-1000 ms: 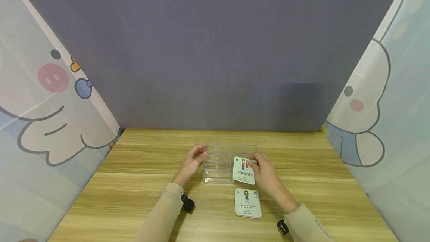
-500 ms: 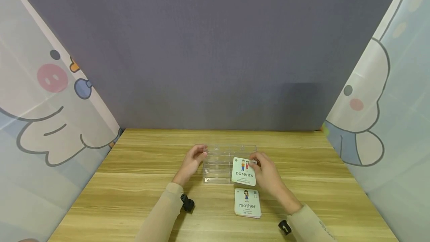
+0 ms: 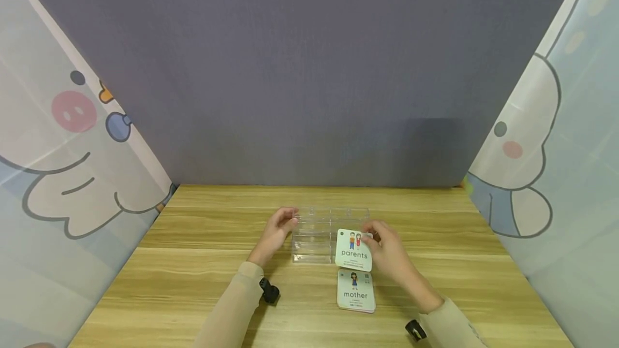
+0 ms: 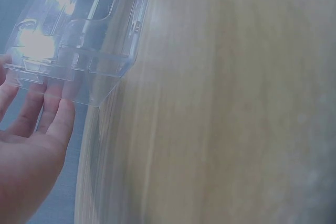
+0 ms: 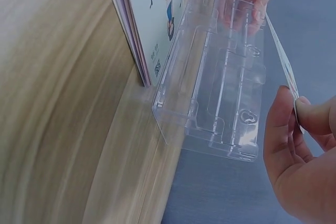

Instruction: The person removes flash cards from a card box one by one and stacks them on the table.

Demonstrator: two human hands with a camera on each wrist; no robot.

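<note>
In the head view a clear plastic tiered rack (image 3: 311, 248) with two columns stands on the table. My left hand (image 3: 276, 233) holds its left side; in the left wrist view the fingers (image 4: 32, 111) wrap its end. My right hand (image 3: 390, 254) pinches a card printed "parents" (image 3: 353, 251) by its upper right corner, between thumb and fingers. That card hides part of the rack's right column in the head view. Seen edge-on in the right wrist view, the card (image 5: 283, 59) is held apart from the rack. Nearer me lies a stack of cards topped by "mother" (image 3: 356, 297).
The wood-grain table (image 3: 203, 262) ends at a grey back panel (image 3: 309, 79). Printed cartoon curtains (image 3: 92, 122) flank both sides. Black wrist cameras (image 3: 269, 290) hang at both sleeves.
My right hand and the "parents" card have shifted slightly toward me and to the right, so the card's lower edge now meets the stack in the head view. My left hand stays put.
</note>
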